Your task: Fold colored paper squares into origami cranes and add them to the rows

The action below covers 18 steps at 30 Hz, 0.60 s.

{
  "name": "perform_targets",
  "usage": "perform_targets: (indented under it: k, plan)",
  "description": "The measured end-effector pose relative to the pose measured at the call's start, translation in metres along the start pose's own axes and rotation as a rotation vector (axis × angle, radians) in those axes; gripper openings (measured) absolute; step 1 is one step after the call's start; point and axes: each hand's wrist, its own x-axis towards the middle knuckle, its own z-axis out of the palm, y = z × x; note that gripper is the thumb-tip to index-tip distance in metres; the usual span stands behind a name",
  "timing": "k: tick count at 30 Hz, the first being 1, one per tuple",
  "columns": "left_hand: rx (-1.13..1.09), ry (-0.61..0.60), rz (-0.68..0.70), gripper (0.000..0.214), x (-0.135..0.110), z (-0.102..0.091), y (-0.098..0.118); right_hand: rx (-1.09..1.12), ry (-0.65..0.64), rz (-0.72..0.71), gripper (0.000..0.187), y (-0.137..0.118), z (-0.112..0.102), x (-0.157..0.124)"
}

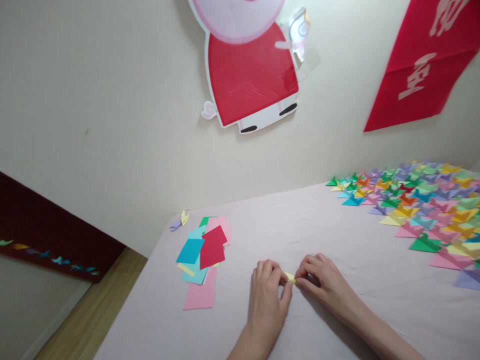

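My left hand [268, 295] and my right hand [322, 279] meet low on the pale pink table [262, 235]. Both pinch a small folded yellow paper piece [290, 276] between their fingertips, just above the cloth. Most of the piece is hidden by my fingers. To the left lies a loose pile of flat coloured paper squares [204, 255], red, blue, pink and teal.
Several folded paper cranes [420, 207] in many colours cover the table's right side. Two small folded pieces [181, 220] sit at the far left corner. A cartoon pig cutout [249, 65] and a red banner [423, 65] hang on the wall. The table's left edge drops to a wooden floor [90, 310].
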Motion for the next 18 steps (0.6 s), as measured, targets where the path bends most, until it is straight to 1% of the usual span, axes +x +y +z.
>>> perform_targets:
  k: [3,8,15,18]
  plan:
    - [0.016,-0.009,-0.024,0.013,0.0011,-0.0012,0.0,0.003,0.0,0.011,0.021,-0.0015,-0.0007,-0.0002]
    - [0.025,-0.028,-0.041,0.013,0.0008,-0.0019,0.0025,-0.037,0.012,0.017,0.019,-0.0041,0.0005,-0.0006]
    - [0.111,0.004,-0.043,0.015,0.0013,0.0044,0.0029,-0.09,0.027,-0.003,0.014,-0.0051,0.0013,-0.0017]
    - [0.151,-0.002,-0.037,0.015,0.0017,0.0065,0.0021,-0.114,0.032,-0.001,0.014,-0.0046,0.0027,-0.0013]
